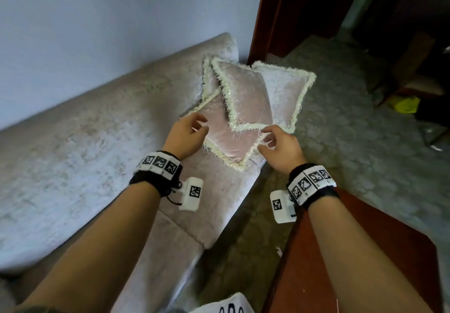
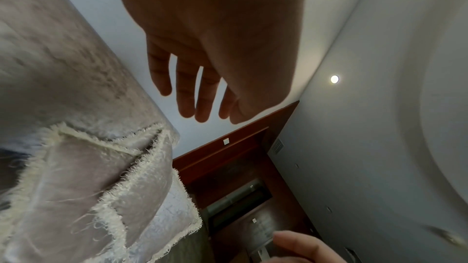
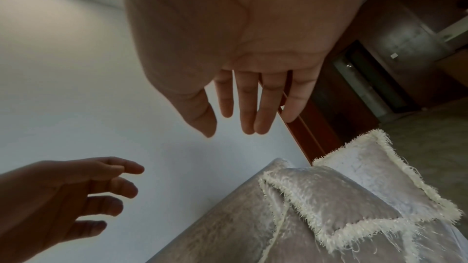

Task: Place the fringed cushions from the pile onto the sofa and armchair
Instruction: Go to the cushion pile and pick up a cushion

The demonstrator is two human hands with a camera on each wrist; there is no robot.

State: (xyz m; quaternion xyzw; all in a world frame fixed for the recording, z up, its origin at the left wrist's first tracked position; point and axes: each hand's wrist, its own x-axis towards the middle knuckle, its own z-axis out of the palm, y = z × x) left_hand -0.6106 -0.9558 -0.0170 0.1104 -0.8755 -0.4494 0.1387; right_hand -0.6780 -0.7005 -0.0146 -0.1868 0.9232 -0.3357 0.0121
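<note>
A pile of pale pink fringed cushions (image 1: 246, 96) lies at the far end of the beige sofa (image 1: 85, 142), against its backrest. The nearest cushion (image 1: 229, 142) lies flat with cream fringe along its edges. My left hand (image 1: 192, 130) hovers over that cushion's left edge with fingers relaxed. My right hand (image 1: 275, 142) hovers at its right corner, fingers loosely spread and holding nothing. The wrist views show the left hand (image 2: 197, 87) and the right hand (image 3: 243, 107) open above the cushions (image 2: 83, 183) (image 3: 341, 197).
A dark wooden door frame (image 1: 263, 20) stands behind the pile. Patterned grey carpet (image 1: 353, 130) covers the floor to the right. A reddish wooden table (image 1: 365, 264) sits under my right forearm. A yellow item (image 1: 404, 104) lies by furniture at the far right.
</note>
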